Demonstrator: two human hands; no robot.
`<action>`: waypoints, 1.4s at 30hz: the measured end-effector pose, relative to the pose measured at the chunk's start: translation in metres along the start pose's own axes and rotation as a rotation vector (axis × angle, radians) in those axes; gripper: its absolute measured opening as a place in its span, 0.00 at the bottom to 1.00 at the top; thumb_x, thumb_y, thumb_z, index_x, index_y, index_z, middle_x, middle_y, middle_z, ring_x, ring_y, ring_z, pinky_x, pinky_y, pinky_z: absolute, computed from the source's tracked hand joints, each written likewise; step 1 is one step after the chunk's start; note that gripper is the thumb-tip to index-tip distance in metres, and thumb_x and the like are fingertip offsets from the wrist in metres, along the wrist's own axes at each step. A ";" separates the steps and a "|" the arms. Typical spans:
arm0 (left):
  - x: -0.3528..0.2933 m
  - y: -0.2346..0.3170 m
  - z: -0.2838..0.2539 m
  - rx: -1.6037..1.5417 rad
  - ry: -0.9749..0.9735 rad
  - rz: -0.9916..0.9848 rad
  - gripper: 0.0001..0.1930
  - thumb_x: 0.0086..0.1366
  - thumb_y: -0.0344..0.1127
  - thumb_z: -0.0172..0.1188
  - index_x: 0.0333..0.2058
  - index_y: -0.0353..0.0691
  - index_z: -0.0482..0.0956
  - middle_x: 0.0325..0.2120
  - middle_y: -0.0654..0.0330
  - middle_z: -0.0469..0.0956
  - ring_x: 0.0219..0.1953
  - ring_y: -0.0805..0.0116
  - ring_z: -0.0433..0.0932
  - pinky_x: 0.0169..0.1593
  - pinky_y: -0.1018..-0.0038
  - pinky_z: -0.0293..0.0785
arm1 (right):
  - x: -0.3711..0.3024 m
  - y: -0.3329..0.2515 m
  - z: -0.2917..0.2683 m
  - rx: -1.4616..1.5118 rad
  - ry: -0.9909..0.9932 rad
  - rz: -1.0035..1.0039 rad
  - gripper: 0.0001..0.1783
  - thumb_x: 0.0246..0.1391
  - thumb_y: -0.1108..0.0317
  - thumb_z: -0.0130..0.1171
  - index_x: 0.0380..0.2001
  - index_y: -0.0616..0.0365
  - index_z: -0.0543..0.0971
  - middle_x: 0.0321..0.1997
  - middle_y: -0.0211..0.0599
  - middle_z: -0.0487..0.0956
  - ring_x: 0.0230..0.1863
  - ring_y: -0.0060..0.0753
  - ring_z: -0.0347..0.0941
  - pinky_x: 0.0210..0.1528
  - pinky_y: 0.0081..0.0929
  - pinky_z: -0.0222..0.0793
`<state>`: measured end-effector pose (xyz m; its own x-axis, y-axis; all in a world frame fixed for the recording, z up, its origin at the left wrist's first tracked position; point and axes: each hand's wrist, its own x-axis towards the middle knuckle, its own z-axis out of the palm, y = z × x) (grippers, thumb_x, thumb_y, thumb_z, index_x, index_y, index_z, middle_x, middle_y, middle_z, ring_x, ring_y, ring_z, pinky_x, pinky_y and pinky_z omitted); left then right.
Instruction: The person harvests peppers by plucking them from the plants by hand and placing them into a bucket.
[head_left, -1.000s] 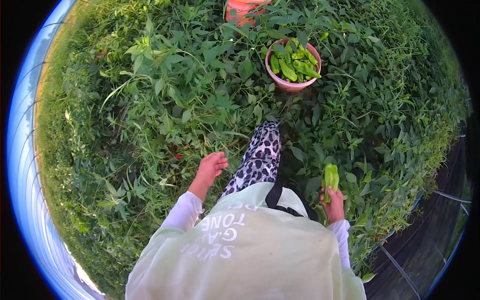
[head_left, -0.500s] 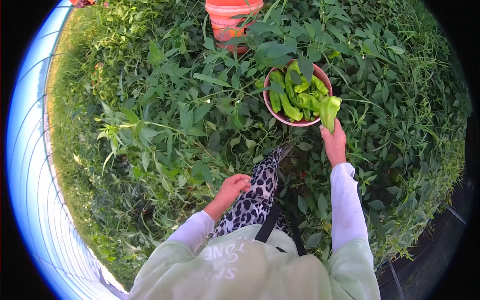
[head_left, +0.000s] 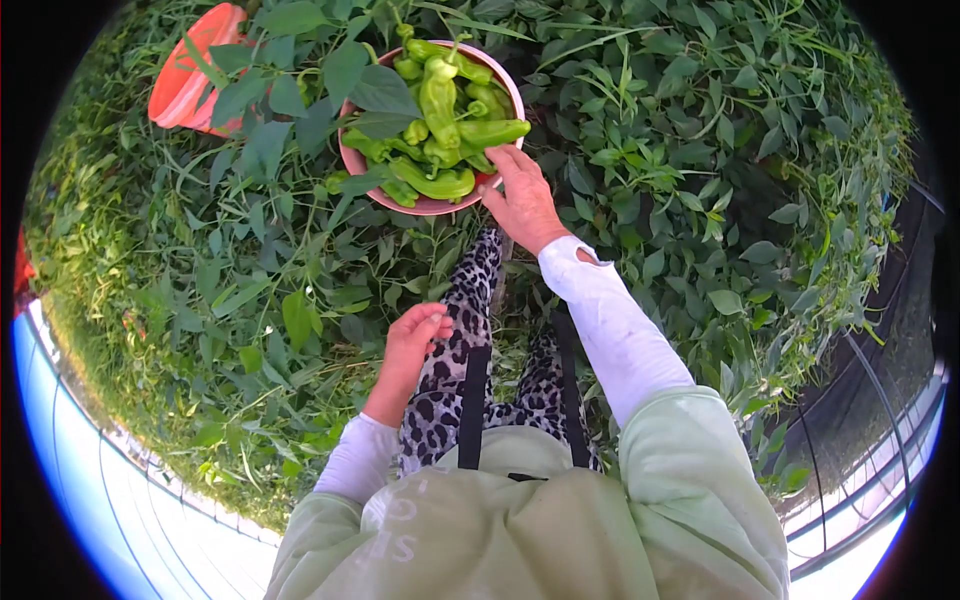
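"At the pink bucket, is the right hand gripping anything?"
"Apparently not; its fingers spread loosely by the rim, contact unclear. The left hand hangs half-curled, seemingly empty."
"And the green peppers?"
"Heaped inside. One overhangs the rim, so a knock from those fingers could spill it."

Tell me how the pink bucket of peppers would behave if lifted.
The pink bucket would probably feel weighty, since green peppers heap it to the rim. Tilted, it might spill some, as one pepper pokes past the edge.
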<state>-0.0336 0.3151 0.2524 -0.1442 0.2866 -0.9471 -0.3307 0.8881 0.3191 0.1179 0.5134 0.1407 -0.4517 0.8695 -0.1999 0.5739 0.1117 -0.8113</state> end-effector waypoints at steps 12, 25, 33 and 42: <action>0.131 -0.097 0.217 0.724 -0.501 0.366 0.21 0.56 0.39 0.64 0.47 0.38 0.74 0.41 0.54 0.76 0.43 0.60 0.76 0.47 0.69 0.73 | -0.341 0.244 -0.135 -0.213 -0.594 0.873 0.33 0.42 0.59 0.65 0.55 0.49 0.71 0.56 0.51 0.70 0.54 0.56 0.68 0.56 0.41 0.65; 0.157 -0.203 0.288 0.850 -0.719 0.184 0.39 0.50 0.48 0.67 0.59 0.40 0.62 0.55 0.44 0.68 0.56 0.48 0.68 0.58 0.63 0.65 | -0.453 0.169 -0.089 -0.182 -0.221 0.650 0.24 0.36 0.75 0.58 0.43 0.54 0.77 0.58 0.42 0.68 0.55 0.48 0.66 0.58 0.52 0.56; 0.149 -0.209 0.288 1.178 -0.548 0.414 0.43 0.43 0.45 0.70 0.60 0.46 0.61 0.51 0.48 0.69 0.51 0.43 0.70 0.55 0.62 0.68 | -0.431 0.133 -0.064 -0.106 -0.305 0.672 0.26 0.43 0.73 0.58 0.50 0.58 0.71 0.58 0.40 0.67 0.60 0.53 0.60 0.60 0.58 0.54; 0.156 -0.207 0.280 1.452 -0.929 0.480 0.21 0.55 0.35 0.58 0.50 0.48 0.70 0.45 0.50 0.70 0.43 0.48 0.75 0.43 0.55 0.75 | -0.407 0.156 -0.126 0.009 0.427 0.780 0.15 0.61 0.66 0.48 0.45 0.64 0.76 0.47 0.50 0.76 0.47 0.44 0.74 0.52 0.31 0.67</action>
<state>0.2735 0.2759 0.0295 0.7186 0.2218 -0.6591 0.6555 0.1003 0.7485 0.4781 0.2374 0.1647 0.3595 0.8021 -0.4769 0.6056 -0.5893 -0.5347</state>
